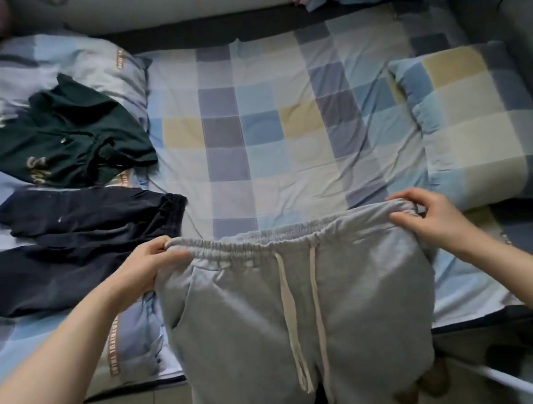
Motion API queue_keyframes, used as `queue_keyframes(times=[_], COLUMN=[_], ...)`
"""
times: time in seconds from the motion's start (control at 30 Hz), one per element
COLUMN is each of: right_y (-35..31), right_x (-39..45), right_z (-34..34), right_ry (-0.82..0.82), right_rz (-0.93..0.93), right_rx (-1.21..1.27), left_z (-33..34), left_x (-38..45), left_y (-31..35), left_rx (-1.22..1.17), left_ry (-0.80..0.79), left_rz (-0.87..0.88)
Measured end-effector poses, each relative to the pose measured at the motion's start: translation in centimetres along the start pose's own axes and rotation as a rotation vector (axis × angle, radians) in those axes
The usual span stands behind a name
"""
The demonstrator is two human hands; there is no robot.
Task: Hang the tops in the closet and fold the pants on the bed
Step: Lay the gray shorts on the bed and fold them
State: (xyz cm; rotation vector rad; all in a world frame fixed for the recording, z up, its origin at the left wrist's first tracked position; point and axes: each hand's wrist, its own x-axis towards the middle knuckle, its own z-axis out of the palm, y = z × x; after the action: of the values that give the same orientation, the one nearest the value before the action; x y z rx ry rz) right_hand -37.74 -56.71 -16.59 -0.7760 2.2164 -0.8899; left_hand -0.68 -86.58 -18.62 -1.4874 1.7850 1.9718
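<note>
— What are the hands doing?

— Both hold up a pair of grey pants (294,305) by the elastic waistband, over the near edge of the bed (267,125). The left hand (150,264) pinches the waistband's left end between thumb and curled fingers; the right hand (433,215) pinches its right end the same way. The band is stretched between them and the legs hang down toward the floor.

— Any detail on the pants?

— Two off-white drawstrings (291,322) dangle from the middle of the waistband, and a slant pocket shows on the left side.

— What else lies on the bed?

— On the left, a pair of dark navy pants (67,245) lies flat. Just beyond them a dark green top (66,145) is crumpled, partly on a pillow (71,61); it carries cream lettering, too creased to read. A folded checked blanket (485,124) sits on the right.

— Any writing you can read?

— A tan strip (115,345) on the bedding beside the left forearm bears capital letters; it seems to read "BEAUTIFUL THING", though blurred. A similar strip on the pillow is illegible.
</note>
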Motion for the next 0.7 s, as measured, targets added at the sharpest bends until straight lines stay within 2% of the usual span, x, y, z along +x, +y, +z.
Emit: queue_keyframes(times=[0.17, 0.27, 0.37, 0.47, 0.57, 0.7], right_y=[7.6, 12.7, 17.3, 20.1, 20.4, 19.0], right_x=[10.3, 15.6, 19.3, 21.9, 23.5, 27.1], right_z=[7.7, 12.2, 16.5, 19.4, 19.9, 18.7], right_ry=[0.242, 0.228, 0.133, 0.158, 0.193, 0.289], right_rz=[0.107, 0.271, 0.339, 0.319, 0.242, 0.126], right_rx=[0.009, 0.063, 0.112, 0.099, 0.071, 0.059], left_z=[2.1, 3.4, 4.6, 4.8, 3.4, 1.8], left_x=[13.4, 20.3, 26.0, 29.8, 32.3, 34.9], left_y=[-5.1, -9.1, -13.3, -15.6, -15.4, -11.9], left_rx=[0.16, 0.158, 0.236, 0.249, 0.298, 0.344], left_ry=[0.312, 0.444, 0.423, 0.468, 0.5, 0.528], left_rz=[0.165, 0.147, 0.164, 0.162, 0.169, 0.243])
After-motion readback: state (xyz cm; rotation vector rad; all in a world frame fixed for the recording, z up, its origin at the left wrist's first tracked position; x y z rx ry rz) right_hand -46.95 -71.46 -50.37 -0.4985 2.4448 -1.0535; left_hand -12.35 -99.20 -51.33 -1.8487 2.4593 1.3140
